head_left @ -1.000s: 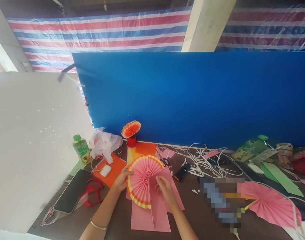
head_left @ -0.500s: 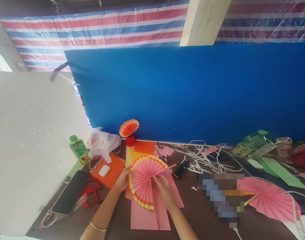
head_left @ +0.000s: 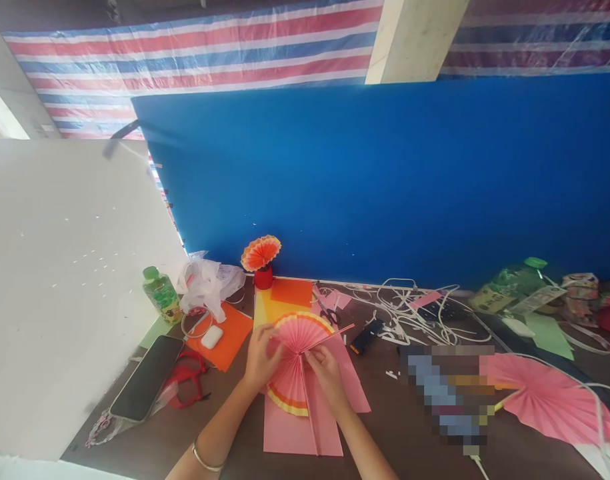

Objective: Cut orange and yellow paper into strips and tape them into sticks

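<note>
Fingers of the left hand (head_left: 261, 361) lie spread over the left side of a pleated fan (head_left: 291, 381); whether they grip it cannot be told. The right hand's (head_left: 327, 377) pinch it near its centre. Under both sits pink paper (head_left: 287, 437) on the counter (head_left: 385, 430), with scissors (head_left: 329, 316) just beyond them.

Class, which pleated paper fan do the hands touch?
The central pink fan, edged orange and yellow: left hand and right hand touch it. The plain pink fan at right and orange fan behind are apart from both.
</note>
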### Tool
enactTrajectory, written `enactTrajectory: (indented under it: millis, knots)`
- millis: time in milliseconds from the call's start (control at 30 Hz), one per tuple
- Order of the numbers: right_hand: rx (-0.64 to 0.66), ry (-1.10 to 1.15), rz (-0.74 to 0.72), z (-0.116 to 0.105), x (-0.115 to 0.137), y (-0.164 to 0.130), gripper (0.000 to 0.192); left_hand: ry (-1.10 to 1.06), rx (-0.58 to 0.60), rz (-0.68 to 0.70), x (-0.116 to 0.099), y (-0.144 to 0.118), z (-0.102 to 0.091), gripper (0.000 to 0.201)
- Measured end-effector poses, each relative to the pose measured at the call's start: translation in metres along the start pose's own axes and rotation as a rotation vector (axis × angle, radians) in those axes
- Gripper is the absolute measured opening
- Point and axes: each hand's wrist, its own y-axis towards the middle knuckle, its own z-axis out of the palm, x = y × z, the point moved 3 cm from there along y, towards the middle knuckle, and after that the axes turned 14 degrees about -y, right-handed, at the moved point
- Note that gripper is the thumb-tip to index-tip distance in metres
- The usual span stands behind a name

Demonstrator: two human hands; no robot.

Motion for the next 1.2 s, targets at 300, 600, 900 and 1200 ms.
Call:
enactTrajectory:
  millis: [300,600,900,1200]
  knots:
    - [-0.008,-0.098,-0.032,0.007,0.001,-0.003,0.025,0.148,0.210,0.023,-0.011,-0.005,0.020,0.012]
    - [-0.053,-0.149,-0.060,0.008,-0.012,0.001,0.029,0.265,0.221,0.081,-0.010,-0.008,0.026,0.012]
    - [-0.077,-0.201,-0.081,0.009,-0.015,0.001,0.028,0.335,0.273,0.149,-0.011,-0.007,0.029,0.016]
    - [-0.094,-0.247,-0.103,0.010,-0.009,-0.001,0.017,0.337,0.259,0.139,-0.010,-0.009,0.029,0.016]
